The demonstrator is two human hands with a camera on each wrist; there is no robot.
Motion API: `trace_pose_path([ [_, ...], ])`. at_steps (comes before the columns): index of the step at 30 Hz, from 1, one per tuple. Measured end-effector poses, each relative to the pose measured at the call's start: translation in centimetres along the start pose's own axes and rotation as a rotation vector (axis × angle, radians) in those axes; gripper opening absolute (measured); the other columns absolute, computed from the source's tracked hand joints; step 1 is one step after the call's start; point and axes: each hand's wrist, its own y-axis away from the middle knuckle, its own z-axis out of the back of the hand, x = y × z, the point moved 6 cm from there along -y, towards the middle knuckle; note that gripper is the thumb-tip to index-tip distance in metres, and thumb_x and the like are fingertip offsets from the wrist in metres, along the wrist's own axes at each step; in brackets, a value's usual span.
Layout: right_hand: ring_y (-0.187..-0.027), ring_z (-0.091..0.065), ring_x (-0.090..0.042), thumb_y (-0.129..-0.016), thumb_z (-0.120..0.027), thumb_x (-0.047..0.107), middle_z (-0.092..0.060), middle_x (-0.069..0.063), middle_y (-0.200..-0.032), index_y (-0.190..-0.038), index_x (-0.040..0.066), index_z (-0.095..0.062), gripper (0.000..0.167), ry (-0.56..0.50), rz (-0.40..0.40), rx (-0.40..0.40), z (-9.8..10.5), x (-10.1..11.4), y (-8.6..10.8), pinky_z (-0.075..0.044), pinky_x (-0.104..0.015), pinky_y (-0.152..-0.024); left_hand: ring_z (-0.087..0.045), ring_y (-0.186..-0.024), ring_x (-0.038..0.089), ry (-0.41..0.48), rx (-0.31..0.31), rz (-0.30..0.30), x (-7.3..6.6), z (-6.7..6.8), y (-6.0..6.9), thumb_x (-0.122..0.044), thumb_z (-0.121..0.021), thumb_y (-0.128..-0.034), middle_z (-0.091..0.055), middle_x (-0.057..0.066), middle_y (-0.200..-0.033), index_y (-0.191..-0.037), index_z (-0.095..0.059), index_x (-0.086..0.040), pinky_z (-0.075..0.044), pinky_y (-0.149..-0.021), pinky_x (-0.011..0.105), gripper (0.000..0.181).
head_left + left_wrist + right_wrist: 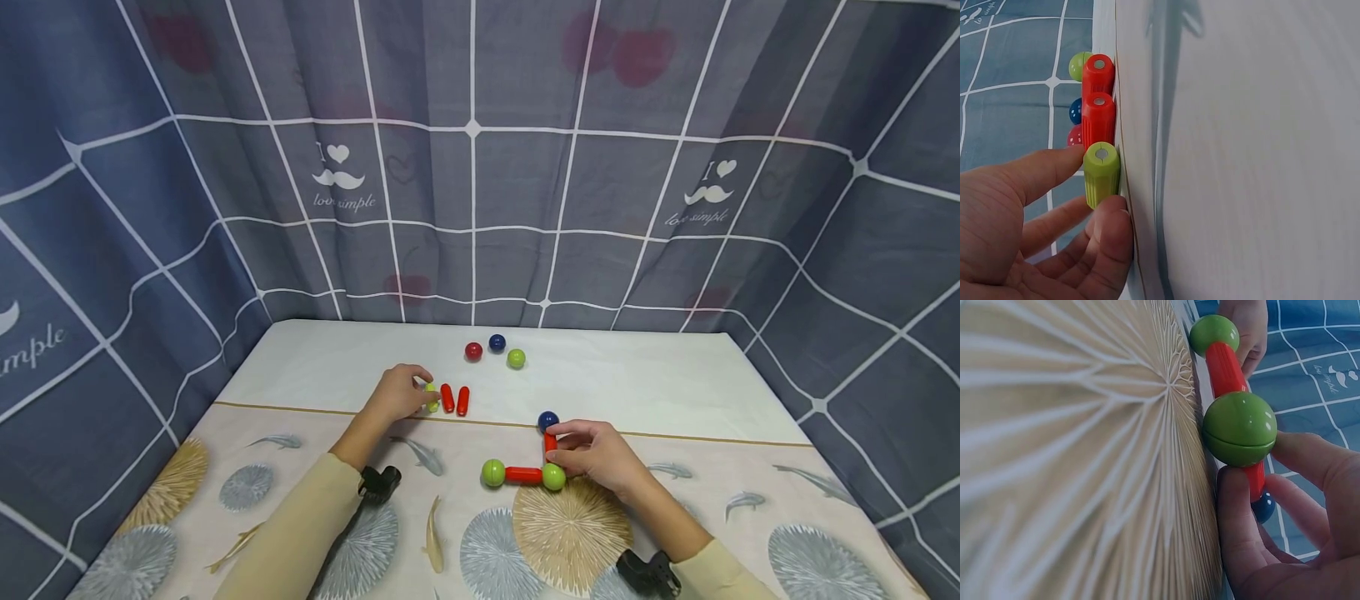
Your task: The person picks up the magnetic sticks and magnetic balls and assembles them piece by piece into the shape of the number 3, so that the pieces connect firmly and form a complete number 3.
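My left hand (396,393) pinches a short green rod (1102,178) between thumb and fingers at the left of two red rods (447,398). On the patterned cloth, my right hand (600,454) grips the upright red rod (551,446) of an L-shaped piece. That rod joins a blue ball (548,421) at its far end to a green corner ball (1240,427). From the corner, another red rod (523,475) runs left to a second green ball (492,472). In the right wrist view, fingers partly hide the gripped rod.
Three loose balls, red (473,352), blue (497,342) and green (516,358), lie on the white strip beyond the rods. A grey checked curtain (525,183) surrounds the table's back and sides. The cloth (420,533) has fish and round leaf prints.
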Motion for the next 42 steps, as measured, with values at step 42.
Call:
trace_pose_path([
  [42,-0.081,-0.069,-0.019,-0.085,-0.082,0.009,-0.071,-0.015,-0.098,-0.126,-0.004,-0.068,0.044,0.039,-0.004,-0.039,-0.1,0.1,-0.3,-0.062,-0.031,-0.068,-0.060,-0.061,0.016,0.183,0.022,-0.005,0.9,0.1,0.5,-0.004,-0.077,-0.0859,-0.064,0.008,-0.085,-0.118,-0.069,-0.006,-0.050,-0.054,0.024,0.033],
])
